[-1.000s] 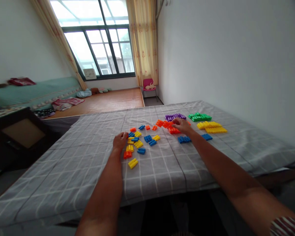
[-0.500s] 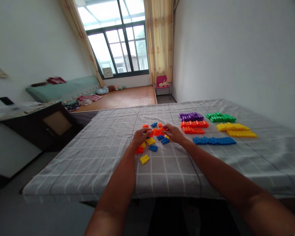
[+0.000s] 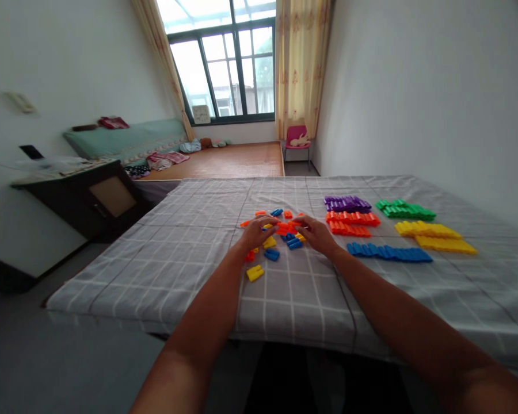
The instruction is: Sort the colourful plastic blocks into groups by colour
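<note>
Between my two hands is a short row of orange blocks [image 3: 288, 228], held above the loose pile. My left hand [image 3: 259, 231] pinches its left end and my right hand [image 3: 313, 231] grips its right end. Under and around them lie loose pieces: a blue block [image 3: 271, 254], a yellow block [image 3: 255, 273] nearest the front, another blue block [image 3: 277, 212] and an orange block [image 3: 288, 214] behind. Some pieces are partly hidden by my fingers.
Right of my hands lie joined rows: purple [image 3: 347, 204], orange [image 3: 349, 231], green [image 3: 406, 209], yellow [image 3: 444, 244] and blue [image 3: 388, 252]. All rest on a checked cloth [image 3: 138, 259]. A dark cabinet [image 3: 107, 198] stands at the left.
The view has shifted, so most things appear farther right, except the front yellow block. Both hands still hold the orange row, with little change in grip.
</note>
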{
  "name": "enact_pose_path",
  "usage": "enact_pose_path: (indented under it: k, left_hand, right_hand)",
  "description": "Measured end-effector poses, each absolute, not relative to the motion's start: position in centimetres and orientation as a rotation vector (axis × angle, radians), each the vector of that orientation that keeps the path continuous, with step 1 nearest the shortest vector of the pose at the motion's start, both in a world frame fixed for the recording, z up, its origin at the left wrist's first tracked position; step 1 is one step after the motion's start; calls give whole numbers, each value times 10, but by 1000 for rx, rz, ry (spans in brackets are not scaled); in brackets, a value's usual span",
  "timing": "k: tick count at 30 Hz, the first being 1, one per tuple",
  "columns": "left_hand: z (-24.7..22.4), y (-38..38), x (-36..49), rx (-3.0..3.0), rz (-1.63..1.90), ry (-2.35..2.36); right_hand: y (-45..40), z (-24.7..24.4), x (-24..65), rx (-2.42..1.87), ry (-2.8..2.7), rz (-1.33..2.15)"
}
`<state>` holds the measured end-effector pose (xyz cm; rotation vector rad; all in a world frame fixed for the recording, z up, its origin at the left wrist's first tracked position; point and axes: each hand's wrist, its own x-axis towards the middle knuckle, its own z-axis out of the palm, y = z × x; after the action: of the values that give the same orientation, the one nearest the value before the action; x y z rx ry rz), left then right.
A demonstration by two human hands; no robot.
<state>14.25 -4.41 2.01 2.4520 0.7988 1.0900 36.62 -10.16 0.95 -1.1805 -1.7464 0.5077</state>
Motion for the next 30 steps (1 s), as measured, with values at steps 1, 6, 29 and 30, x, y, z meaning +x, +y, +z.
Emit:
enact_pose_path:
  k: [1,6,29,30]
  left_hand:
    - [20,-44,142,2438,1077,816]
    - [22,-33,128,2289,1159,1087]
    - [5,-3,96,2092,1223,1704]
    - [5,-3,96,2091,1214,1704]
  right_hand:
    - [-101,10,367,-1183,-1760,493]
    - [-98,7,381,-1275,-1713,356]
    - [-140,49,550,-2649,-1155,5]
    - [-139,47,550,-2667,-1140,20]
